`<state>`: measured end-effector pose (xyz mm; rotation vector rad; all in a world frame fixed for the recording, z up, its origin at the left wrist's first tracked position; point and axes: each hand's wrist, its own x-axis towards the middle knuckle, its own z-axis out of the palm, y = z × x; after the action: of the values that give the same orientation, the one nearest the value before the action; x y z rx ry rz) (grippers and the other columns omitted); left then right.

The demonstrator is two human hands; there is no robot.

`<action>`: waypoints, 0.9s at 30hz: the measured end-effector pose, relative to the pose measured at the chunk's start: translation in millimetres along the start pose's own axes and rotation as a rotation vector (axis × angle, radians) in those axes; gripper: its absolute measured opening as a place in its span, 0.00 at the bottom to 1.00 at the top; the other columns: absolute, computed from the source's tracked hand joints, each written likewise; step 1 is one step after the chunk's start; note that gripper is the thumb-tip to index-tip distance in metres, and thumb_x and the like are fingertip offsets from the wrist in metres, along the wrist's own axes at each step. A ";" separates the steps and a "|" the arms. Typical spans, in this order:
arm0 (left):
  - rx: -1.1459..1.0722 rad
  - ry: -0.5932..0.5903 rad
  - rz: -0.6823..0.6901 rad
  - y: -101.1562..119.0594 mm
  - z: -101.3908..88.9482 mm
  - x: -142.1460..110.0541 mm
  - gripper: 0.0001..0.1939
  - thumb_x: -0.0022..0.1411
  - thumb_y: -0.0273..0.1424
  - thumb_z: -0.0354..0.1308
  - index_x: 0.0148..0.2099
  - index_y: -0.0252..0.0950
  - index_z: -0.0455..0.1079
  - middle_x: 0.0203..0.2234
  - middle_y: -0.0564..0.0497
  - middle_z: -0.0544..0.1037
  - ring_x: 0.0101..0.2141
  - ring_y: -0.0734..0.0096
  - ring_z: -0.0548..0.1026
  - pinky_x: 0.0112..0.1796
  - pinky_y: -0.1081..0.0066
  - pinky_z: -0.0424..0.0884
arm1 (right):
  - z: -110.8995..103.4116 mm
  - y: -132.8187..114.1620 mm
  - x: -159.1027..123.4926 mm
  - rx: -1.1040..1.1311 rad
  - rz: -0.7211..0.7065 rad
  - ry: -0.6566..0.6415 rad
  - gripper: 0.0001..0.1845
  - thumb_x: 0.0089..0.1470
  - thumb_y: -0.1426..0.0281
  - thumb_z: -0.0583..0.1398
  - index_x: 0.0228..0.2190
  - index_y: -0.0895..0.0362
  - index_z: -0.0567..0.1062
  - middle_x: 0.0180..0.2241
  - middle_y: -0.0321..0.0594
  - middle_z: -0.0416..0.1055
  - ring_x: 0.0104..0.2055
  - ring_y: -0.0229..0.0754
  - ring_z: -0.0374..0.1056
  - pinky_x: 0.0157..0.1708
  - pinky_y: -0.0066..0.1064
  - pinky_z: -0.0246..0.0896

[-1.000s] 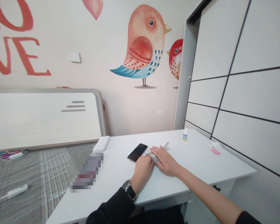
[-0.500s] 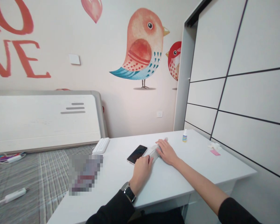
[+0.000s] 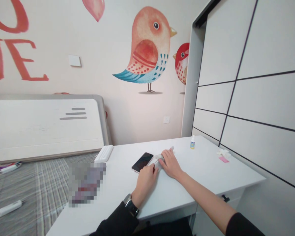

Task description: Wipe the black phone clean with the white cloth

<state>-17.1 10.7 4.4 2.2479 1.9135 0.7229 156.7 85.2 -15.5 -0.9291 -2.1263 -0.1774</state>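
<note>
A slim, pale grey-white object (image 3: pixel 157 160) lies on the white desk under both my hands; its exact kind is unclear. My left hand (image 3: pixel 147 178), with a dark watch (image 3: pixel 132 206) on the wrist, is closed on its near end, fingers curled and thumb alongside. Over its far part rests my right hand (image 3: pixel 171 164), fingers bent around it and hiding much of it. A light tip (image 3: pixel 172 148) shows beyond the right fingers. Just left of the object lies a smartphone (image 3: pixel 142 162), dark screen up, close to my left knuckles.
On the desk (image 3: pixel 186 200) stand a small bottle (image 3: pixel 192 143) at the back and a white crumpled piece with a pink slip (image 3: pixel 224 159) at right. A white case (image 3: pixel 104 154) and a pixelated item (image 3: pixel 89 186) lie left. A bed (image 3: pixel 44 183) adjoins; a wardrobe (image 3: pixel 260 98) stands right.
My right fingers have drawn nearer my left hand and bent more over the pale object. The whole view has shifted slightly; the phone stays put on the desk.
</note>
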 end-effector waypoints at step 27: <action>0.037 -1.008 0.998 238.2 77.5 17.2 0.26 0.67 0.46 0.49 0.55 0.35 0.74 0.54 0.43 0.78 0.55 0.47 0.73 0.55 0.54 0.66 | 9.5 -2.8 -0.9 0.012 -0.179 -0.065 0.23 0.67 0.48 0.48 0.35 0.55 0.67 0.36 0.44 0.67 0.44 0.52 0.64 0.61 0.54 0.55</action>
<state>232.2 -4.3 30.1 2.6696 0.3310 -0.4136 149.4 86.6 -22.1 -0.7454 -2.2687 -0.2267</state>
